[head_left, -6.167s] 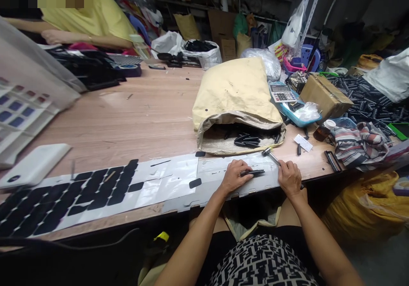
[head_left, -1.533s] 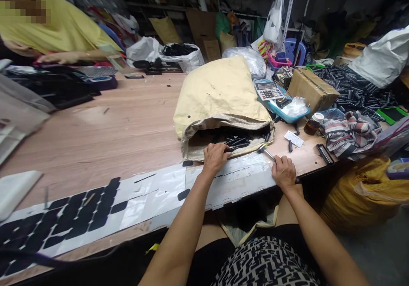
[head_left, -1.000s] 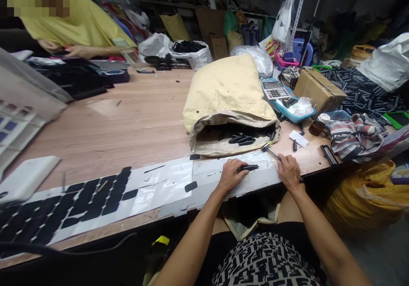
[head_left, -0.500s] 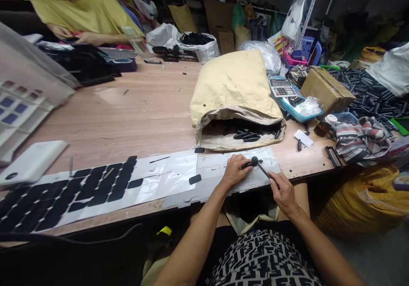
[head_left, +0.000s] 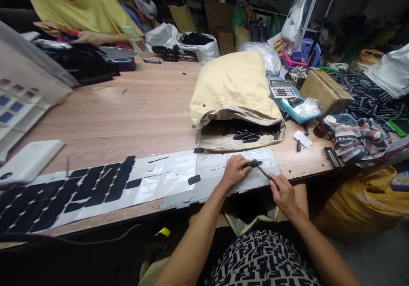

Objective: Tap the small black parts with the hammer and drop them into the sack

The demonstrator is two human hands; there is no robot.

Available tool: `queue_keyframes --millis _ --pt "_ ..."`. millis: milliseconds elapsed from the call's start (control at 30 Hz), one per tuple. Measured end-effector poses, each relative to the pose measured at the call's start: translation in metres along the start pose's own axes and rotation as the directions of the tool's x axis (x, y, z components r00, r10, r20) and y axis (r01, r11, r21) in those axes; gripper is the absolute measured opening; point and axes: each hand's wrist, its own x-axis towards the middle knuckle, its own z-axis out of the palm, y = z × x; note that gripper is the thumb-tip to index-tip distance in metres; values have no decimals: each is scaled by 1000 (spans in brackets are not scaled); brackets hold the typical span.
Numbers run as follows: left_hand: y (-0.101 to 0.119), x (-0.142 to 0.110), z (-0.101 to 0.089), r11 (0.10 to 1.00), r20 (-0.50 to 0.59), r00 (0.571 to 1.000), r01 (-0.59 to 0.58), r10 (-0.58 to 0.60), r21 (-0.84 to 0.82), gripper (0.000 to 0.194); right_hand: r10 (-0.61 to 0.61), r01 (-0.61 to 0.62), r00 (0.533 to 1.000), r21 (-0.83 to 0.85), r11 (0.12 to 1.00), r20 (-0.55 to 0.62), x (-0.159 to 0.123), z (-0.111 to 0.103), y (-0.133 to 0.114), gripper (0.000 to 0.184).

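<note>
On the grey sheet (head_left: pixel 211 179) at the table's front edge, my left hand (head_left: pixel 234 170) is closed, pinching a small slim black piece (head_left: pixel 246 165). My right hand (head_left: pixel 283 193) grips the end of a thin metal-shafted tool with a round black head (head_left: pixel 263 172). That head rests on or just over the black piece, beside my left fingertips; the exact contact cannot be made out. Just beyond my hands lies a cream sack (head_left: pixel 236 83), its mouth facing me, with several black pieces (head_left: pixel 246 135) inside.
Rows of flat black pads (head_left: pixel 92 186) lie on white sheets at left. A calculator (head_left: pixel 281 88), a blue tray (head_left: pixel 302 114), a cardboard box (head_left: pixel 327 92) and striped cloth (head_left: pixel 354 141) sit at right. Across the table is a person in yellow (head_left: pixel 86 11), hands at work.
The view has shifted very slightly. Both my hands keep their grips, and the tool's head stays at the black piece. The other person's hands have moved a little.
</note>
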Motion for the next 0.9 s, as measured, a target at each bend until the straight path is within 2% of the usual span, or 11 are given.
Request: queue_keyframes --millis 100,233,367,467,567,667,900 --pt "-1 0 1 1000 -3 1000 -6 6 -3 23 27 -27 1000 19 999 3 1 -1 3 33" --pt "-3 1 2 1000 2 1000 -2 2 -2 21 55 -57 997 -28 998 -56 13 -5 16 32" --pt "-4 1 2 1000 10 1000 -4 4 1 20 55 -87 991 -274 958 -122 32 -9 38 32" --pt "-3 0 0 1000 18 1000 -2 2 0 20 48 -108 990 -482 870 -135 43 -7 50 30" --pt "-1 -1 -1 1000 29 1000 -2 2 1 20 42 -116 990 -605 788 -136 46 -2 53 30" --pt "1 -2 -3 1000 41 999 -12 12 5 20 42 -121 990 -657 744 -135 45 3 50 30" --pt "5 -4 -10 998 89 994 -59 59 -6 28 55 -128 990 -690 713 -127 45 6 49 30"
